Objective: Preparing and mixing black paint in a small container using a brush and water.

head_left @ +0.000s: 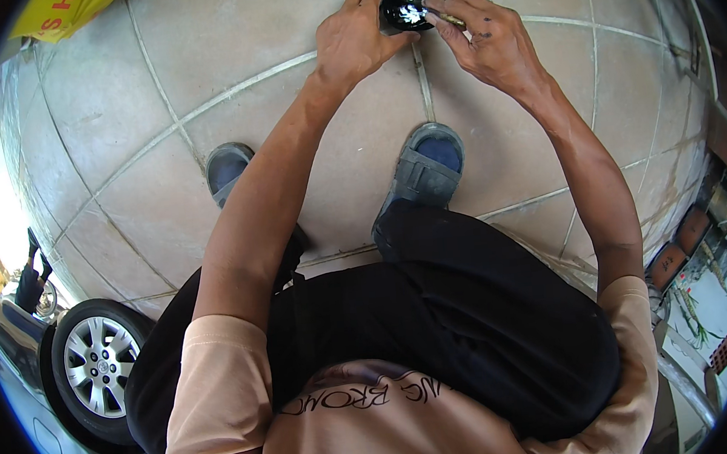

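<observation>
Head view looks down at a person crouching on a tiled floor [197, 61]. Both arms reach far out in front. The left hand [355, 40] curls around the side of a small round shiny black thing [408, 1] and holds it just above the floor. The right hand [485, 38] touches the black thing's other side, its fingertips [436, 6] pinched on a small thin piece there. I cannot tell what that piece is. Two grey sandals [423, 167] stand on the tiles below the hands. A car wheel [97, 367] shows at the lower left.
</observation>
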Demonstrator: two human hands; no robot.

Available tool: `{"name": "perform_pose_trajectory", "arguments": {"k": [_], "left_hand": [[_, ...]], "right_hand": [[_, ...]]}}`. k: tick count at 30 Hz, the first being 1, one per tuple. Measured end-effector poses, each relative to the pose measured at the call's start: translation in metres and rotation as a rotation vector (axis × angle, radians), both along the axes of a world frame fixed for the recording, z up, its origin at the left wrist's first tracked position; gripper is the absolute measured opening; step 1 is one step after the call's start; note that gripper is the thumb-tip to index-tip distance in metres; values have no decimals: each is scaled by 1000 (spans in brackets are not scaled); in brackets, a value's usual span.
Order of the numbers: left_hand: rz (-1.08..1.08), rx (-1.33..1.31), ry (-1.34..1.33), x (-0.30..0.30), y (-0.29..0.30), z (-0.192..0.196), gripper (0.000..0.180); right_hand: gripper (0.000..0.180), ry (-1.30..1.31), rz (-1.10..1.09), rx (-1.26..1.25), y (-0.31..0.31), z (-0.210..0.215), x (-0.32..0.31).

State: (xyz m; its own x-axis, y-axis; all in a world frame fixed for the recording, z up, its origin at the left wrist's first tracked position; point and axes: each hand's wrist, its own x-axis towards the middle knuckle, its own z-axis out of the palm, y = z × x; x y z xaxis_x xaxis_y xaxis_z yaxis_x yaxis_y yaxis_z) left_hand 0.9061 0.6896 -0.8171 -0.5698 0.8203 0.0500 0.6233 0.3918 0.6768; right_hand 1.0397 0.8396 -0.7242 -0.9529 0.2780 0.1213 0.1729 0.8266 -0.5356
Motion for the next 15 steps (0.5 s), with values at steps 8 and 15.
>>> {"name": "perform_pose_trajectory", "arguments": {"k": [8, 15], "left_hand": [[20, 8, 31, -1, -1, -2, 84], [10, -71, -22, 0, 0, 4, 84]], "right_hand": [[22, -128, 151, -42, 5, 20, 7], [31, -61, 249, 183, 20, 11, -2]]}}
